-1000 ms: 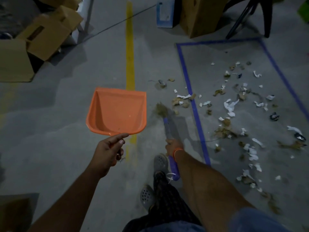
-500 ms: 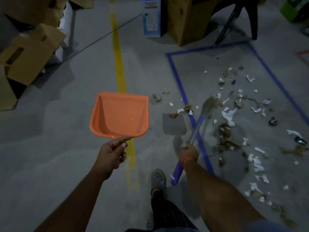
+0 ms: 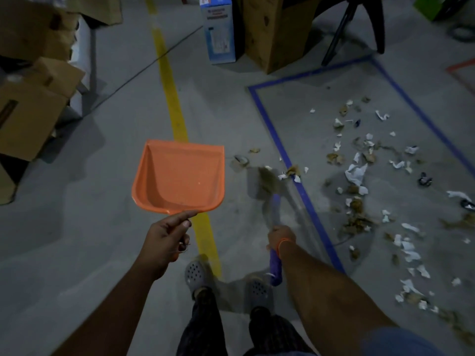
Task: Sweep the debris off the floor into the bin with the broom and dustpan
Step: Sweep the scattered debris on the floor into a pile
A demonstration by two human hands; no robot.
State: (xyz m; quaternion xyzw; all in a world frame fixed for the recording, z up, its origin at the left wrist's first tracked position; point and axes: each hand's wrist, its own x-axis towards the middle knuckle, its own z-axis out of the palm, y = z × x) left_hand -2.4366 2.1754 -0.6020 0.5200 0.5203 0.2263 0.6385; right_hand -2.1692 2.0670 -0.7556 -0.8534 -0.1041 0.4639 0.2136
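My left hand (image 3: 164,237) grips the handle of an orange dustpan (image 3: 180,176), held above the floor over the yellow line with its mouth facing away. My right hand (image 3: 281,236) grips the purple handle of a small broom (image 3: 273,199). The blurred bristles touch the floor just left of the blue tape, beside a few scraps. Debris (image 3: 359,176) of torn white paper and brown bits lies scattered inside the blue-taped rectangle on the right. No bin is in view.
Cardboard boxes (image 3: 28,109) stand at the left. A blue-and-white box (image 3: 218,34) and a large brown box (image 3: 275,32) stand at the back, with black chair legs (image 3: 359,27) beside them. A yellow line (image 3: 177,119) runs along the grey floor. My feet (image 3: 196,273) are below.
The broom head has swung left, from inside the blue tape to just outside it, pushing some scraps along. The dustpan stays held in much the same place.
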